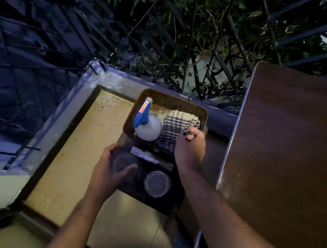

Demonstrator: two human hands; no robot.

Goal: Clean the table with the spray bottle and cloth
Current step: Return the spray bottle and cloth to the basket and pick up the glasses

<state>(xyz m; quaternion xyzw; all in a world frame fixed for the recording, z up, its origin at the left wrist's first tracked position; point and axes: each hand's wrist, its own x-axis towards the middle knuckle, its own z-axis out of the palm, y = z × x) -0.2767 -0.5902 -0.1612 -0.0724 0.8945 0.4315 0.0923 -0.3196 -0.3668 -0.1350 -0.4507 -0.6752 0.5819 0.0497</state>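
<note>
A brown basket (171,101) is seen on the tiled floor (68,157) in the corner by the railing, left of the brown tabletop (280,146), and the white spray bottle (147,128) with its blue trigger head is lying inside it beside the checked cloth (174,128). The right hand (190,149) is closed in a pinching grip on the cloth's near edge; the left hand (111,170) is wrapped around a clear glass (125,164) on a dark tray (153,183), next to a second glass (157,183). If the cloth is pulled up sharply, the bottle could be rolled or dragged, and the held glass could be knocked against its neighbour. The light is dim, so the tray's edges, the glasses' contents and the tabletop's dirt are hard to make out.
</note>
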